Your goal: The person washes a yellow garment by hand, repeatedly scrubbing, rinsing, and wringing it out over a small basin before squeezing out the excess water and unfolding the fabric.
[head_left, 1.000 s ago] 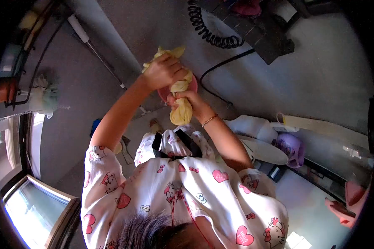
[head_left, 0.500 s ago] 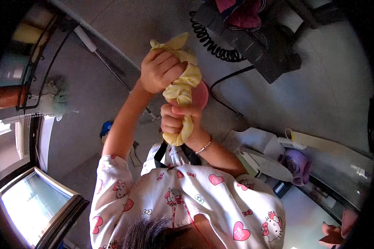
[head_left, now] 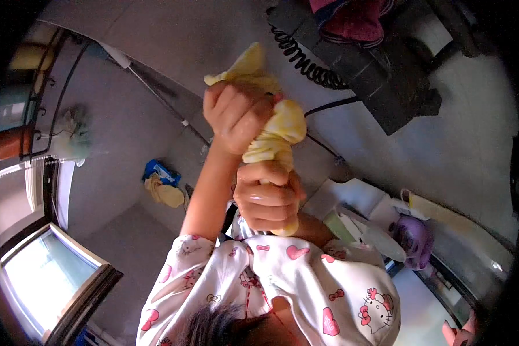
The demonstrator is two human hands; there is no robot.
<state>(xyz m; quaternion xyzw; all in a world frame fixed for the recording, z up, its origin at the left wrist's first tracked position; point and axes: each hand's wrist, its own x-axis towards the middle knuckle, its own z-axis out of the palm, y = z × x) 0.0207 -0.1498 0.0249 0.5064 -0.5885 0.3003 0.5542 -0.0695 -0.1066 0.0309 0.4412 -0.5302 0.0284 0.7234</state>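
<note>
A twisted yellow cloth (head_left: pixel 287 124) is held between my two hands in front of my chest. The fingers of my left hand (head_left: pixel 239 117) are wrapped round its upper part, and a loose pointed end sticks up above them. Lower down, my right hand (head_left: pixel 268 197) is closed round the cloth, with a small bit of it showing below the fist. Tight folds run across the stretch between the fists.
A black coiled cord (head_left: pixel 308 66) hangs beside a dark shelf (head_left: pixel 386 86) at the upper right. A purple object (head_left: pixel 414 242) lies among white items at the right. An open window (head_left: pixel 52 277) is at the lower left. A blue packet (head_left: pixel 161 172) lies beyond my left arm.
Both hands have come nearer to the camera with the cloth and shifted right. The twist between them looks tighter, and the pink round object behind them is now mostly hidden.
</note>
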